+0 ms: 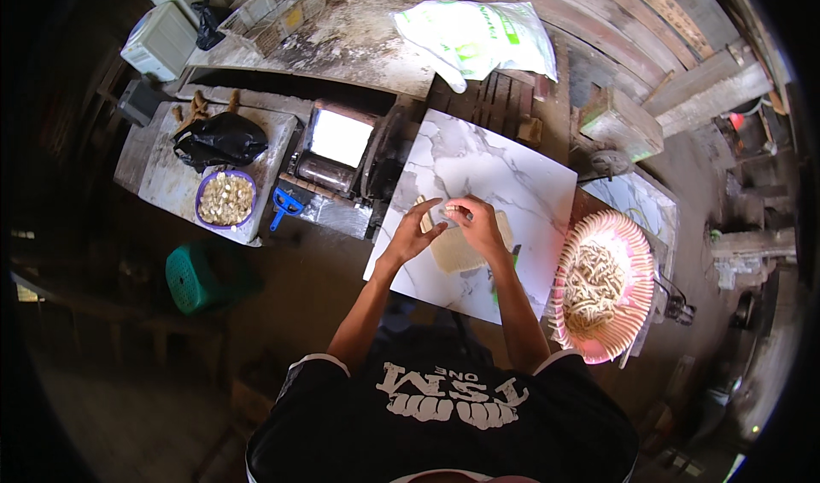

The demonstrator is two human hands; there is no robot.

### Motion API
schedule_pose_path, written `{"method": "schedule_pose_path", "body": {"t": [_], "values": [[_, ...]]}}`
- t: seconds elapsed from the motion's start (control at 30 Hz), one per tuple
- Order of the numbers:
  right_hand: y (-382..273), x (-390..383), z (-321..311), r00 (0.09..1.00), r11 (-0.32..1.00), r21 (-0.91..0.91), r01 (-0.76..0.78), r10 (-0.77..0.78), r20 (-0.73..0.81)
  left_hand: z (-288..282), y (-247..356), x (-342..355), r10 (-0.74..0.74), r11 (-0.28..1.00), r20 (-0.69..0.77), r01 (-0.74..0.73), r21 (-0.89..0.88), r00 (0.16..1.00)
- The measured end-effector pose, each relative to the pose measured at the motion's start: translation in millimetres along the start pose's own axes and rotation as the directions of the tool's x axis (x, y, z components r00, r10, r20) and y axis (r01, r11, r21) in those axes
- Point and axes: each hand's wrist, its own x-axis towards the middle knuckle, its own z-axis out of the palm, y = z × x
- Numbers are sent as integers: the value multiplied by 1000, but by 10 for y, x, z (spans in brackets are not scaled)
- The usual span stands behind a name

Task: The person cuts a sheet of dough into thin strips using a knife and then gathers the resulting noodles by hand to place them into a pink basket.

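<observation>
Both of my hands are over a white marble-patterned board (534, 197). My right hand (478, 225) pinches a small pale piece (450, 209) between thumb and fingertips. My left hand (414, 234) is just left of it, fingers and thumb apart, with nothing visible between them. Under and between the hands lies a flat, pale yellow rectangular slab (459, 257), apparently dough, partly covered by the right hand and forearm. A pale strip (424, 216) shows beside my left fingers. Something green (515, 251) sticks out beside my right wrist; its kind is hidden.
At right stands a pink basket (636, 265) of pale strips. Left of the board is a roller machine (329, 171), with a blue-handled tool (286, 207) beside it. Farther left are a purple bowl (201, 212) of pale chunks, a black bag (222, 139) and a green stool (188, 278). A white sack (491, 35) lies behind.
</observation>
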Motion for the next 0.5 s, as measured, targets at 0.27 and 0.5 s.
{"method": "schedule_pose_path", "body": {"t": [0.27, 0.5], "values": [[-344, -181, -289, 981, 990, 144, 9, 20, -195, 96, 387, 162, 19, 907, 172, 55, -418, 985], [-222, -574, -558, 823, 917, 342, 206, 27, -567, 299, 769, 143, 7, 726, 54, 32, -687, 999]]}}
